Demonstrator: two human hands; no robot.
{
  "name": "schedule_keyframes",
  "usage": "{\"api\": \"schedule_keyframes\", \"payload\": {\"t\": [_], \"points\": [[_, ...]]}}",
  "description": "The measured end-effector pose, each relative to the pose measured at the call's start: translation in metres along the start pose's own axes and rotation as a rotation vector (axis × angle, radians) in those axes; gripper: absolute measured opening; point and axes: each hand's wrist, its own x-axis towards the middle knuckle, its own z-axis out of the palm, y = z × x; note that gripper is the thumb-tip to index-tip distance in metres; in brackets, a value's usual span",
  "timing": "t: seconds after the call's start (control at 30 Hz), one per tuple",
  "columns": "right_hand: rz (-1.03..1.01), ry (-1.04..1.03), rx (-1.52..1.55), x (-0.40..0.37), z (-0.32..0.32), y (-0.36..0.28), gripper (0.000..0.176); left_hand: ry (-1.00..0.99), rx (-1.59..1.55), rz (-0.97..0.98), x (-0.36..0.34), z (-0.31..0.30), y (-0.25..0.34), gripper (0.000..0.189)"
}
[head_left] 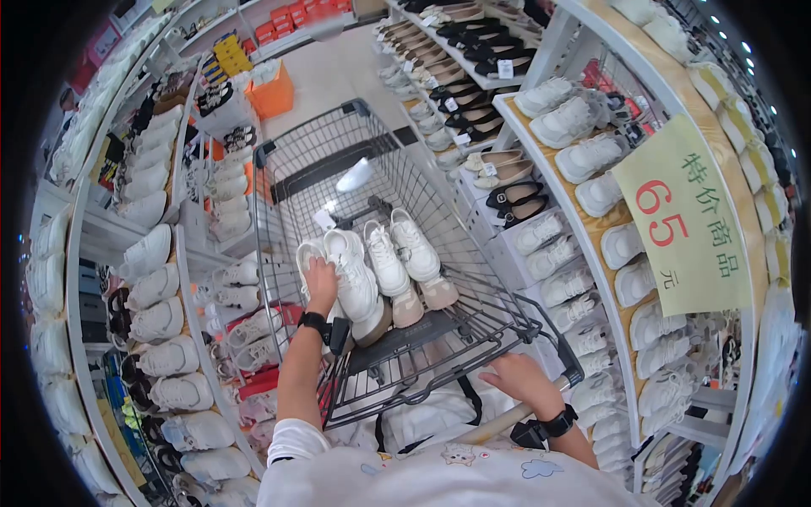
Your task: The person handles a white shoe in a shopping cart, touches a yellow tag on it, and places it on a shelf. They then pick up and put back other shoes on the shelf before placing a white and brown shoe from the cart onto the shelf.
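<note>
Hands on sneaker and cart handle

Left arm reaches straight ahead into the cart (291,182); left hand (321,286) has its grip closed on a white sneaker (309,252), poking out at 12 o'clock. Right hand (521,378), at 4 o'clock, wraps the cart handle (500,427).

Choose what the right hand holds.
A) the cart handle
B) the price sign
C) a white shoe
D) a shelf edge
A: the right hand is closed over the handle at the near end of the cart, while the left hand grips a white shoe.
</note>
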Motion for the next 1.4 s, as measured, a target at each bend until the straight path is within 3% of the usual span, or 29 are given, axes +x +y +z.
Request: {"api": "schedule_keyframes", "payload": {"t": [0.1, 0.23, 0.27, 0.3, 0.33, 0.4, 0.67, 0.73, 0.8, 0.83, 0.97, 1.13, 1.2, 1.27, 1.3, 1.4], "points": [[0.021, -0.029, 0.002, 0.001, 0.002, 0.000, 0.031, 0.090, -0.078, 0.082, 0.000, 0.011, -0.013, 0.024], [0.000, -0.051, -0.054, 0.004, 0.013, 0.006, 0.033, 0.103, -0.130, 0.047, -0.003, 0.010, -0.026, 0.027], [-0.052, 0.024, -0.027, 0.007, 0.027, 0.014, 0.033, 0.073, -0.489, 0.014, 0.016, 0.098, -0.082, 0.028], [-0.055, -0.013, -0.056, 0.008, 0.019, 0.008, 0.034, 0.126, -0.248, 0.082, 0.001, 0.012, -0.040, 0.030], [-0.063, 0.027, -0.050, 0.008, 0.018, 0.007, 0.035, 0.229, -0.186, 0.154, 0.000, -0.011, -0.032, 0.029], [-0.040, 0.095, -0.046, 0.011, 0.021, 0.008, 0.036, 0.170, -0.193, 0.187, 0.002, -0.056, -0.022, 0.028], [-0.127, 0.223, -0.058, 0.015, 0.026, 0.009, 0.030, 0.202, -0.244, 0.201, 0.007, -0.169, 0.007, 0.027], [-0.099, 0.220, -0.059, 0.009, 0.018, 0.001, 0.028, 0.269, -0.266, 0.262, 0.003, -0.199, 0.023, 0.028], [-0.096, 0.250, -0.031, 0.012, 0.021, -0.001, 0.029, 0.383, -0.298, 0.436, 0.006, -0.227, 0.036, 0.028], [-0.061, 0.165, -0.070, 0.018, 0.020, -0.003, 0.036, 0.428, -0.305, 0.528, 0.010, -0.243, 0.044, 0.030], [-0.030, 0.155, -0.022, 0.024, 0.023, -0.008, 0.036, 0.465, -0.326, 0.593, 0.002, -0.330, 0.113, 0.029], [-0.018, 0.127, 0.068, 0.024, 0.018, -0.016, 0.036, 0.658, -0.367, 0.850, 0.000, -0.430, 0.209, 0.027], [-0.166, 0.202, 0.207, 0.011, 0.006, -0.019, 0.033, 0.743, -0.355, 0.999, 0.010, -0.463, 0.251, 0.027], [-0.424, 0.440, 0.559, -0.009, 0.000, -0.012, 0.030, 0.741, -0.388, 1.092, 0.022, -0.493, 0.299, 0.027], [-0.420, 0.452, 0.567, -0.030, -0.008, -0.009, 0.030, 0.700, -0.422, 1.118, 0.027, -0.506, 0.325, 0.027], [-0.157, 0.754, 0.481, -0.112, -0.043, 0.006, 0.028, 0.674, -0.447, 1.293, 0.046, -0.533, 0.414, 0.029]]}}
